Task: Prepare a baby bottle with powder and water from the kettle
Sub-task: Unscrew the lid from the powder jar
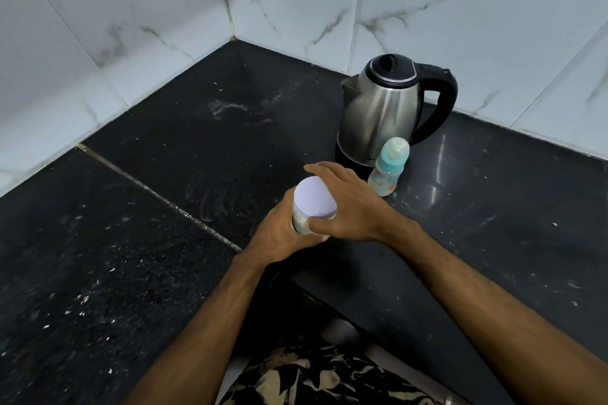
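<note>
Both hands on tin (pixel 307 207), upright above bench (pixel 131 240) — left hand (pixel 283 237) wraps body, right hand (pixel 348 204) fingers (pixel 320 169) curl over lid (pixel 314 197). Bottle (pixel 388 168) capped, just right, before kettle (pixel 388 108) — right hand nearer.

Your left hand (pixel 283 237) fingers hide lower powder jar (pixel 311 207); contents unseen under lid. Kettle (pixel 385 108) base part-hidden beyond fingers, behind bottle (pixel 388 171).
</note>
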